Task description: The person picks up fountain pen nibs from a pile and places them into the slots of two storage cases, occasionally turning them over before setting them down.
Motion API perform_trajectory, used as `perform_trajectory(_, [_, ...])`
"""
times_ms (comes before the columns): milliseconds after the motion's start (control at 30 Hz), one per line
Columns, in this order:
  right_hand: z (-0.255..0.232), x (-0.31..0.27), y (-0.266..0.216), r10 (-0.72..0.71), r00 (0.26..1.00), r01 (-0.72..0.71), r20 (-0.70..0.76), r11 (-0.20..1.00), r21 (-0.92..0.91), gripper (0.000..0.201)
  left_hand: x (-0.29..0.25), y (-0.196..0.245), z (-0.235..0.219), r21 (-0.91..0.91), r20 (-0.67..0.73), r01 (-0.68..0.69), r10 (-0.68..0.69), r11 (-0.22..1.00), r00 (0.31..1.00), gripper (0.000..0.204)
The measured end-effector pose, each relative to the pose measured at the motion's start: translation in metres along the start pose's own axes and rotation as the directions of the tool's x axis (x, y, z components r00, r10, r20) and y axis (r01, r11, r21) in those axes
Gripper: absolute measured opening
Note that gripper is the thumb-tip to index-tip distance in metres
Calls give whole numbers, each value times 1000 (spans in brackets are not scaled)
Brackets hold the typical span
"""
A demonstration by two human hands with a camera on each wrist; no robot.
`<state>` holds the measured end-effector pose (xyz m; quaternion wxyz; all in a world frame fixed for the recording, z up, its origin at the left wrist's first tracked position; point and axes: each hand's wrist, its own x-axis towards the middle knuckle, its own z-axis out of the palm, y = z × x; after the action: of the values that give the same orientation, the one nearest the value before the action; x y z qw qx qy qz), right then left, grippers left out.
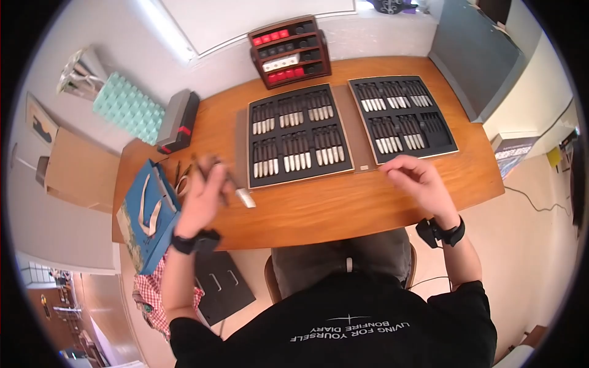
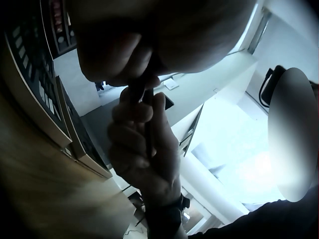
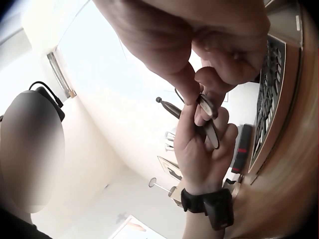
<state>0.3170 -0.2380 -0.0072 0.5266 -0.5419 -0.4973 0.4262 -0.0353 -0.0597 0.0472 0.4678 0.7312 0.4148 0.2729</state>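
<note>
In the head view my left hand (image 1: 202, 196) is blurred over the left of the table. It grips a slim dark piece of tableware with a pale silver end (image 1: 246, 197). My right hand (image 1: 420, 184) sits at the right case's front edge, thumb and fingers bent toward each other. The wrist views show both hands close together. There, my right hand (image 2: 137, 144) holds a slim dark rod (image 2: 149, 132), its kind unclear. In the right wrist view, a dark ball-ended piece with a flat silver end (image 3: 213, 135) lies across the left fingers; right fingertips pinch at a pale-striped part (image 3: 206, 106).
Two flat cases, left (image 1: 297, 132) and right (image 1: 408, 113), hold rows of dark pieces with silver ends. Behind stands a wooden rack (image 1: 289, 52) of red, black and white items. A grey box (image 1: 178, 121), scissors (image 1: 182, 184) and a blue bag (image 1: 147, 214) are at left.
</note>
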Motion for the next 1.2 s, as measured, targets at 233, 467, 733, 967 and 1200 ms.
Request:
perform_trajectory(233, [66, 28, -28, 205, 961, -242, 184, 949, 204, 21, 27, 15, 90, -404, 361, 77, 82, 911, 929, 24])
perform_trajectory(467, [62, 43, -12, 96, 982, -134, 160, 961, 242, 13, 37, 13, 112, -351, 398, -94, 239, 932, 885, 20])
perform_trajectory(733, [-82, 64, -6, 39, 917, -178, -396, 930, -320, 13, 53, -20, 107, -610, 323, 71, 167, 789, 932, 17])
perform_trajectory(967, [-111, 70, 23, 161, 907, -367, -390, 758, -539, 18, 48, -16, 103, -571, 366, 81, 164, 817, 916, 19])
perform_trajectory(1200, [-97, 63, 23, -43, 924, -293, -380, 560, -775, 21, 47, -17, 101, -590, 354, 68, 183, 804, 917, 19])
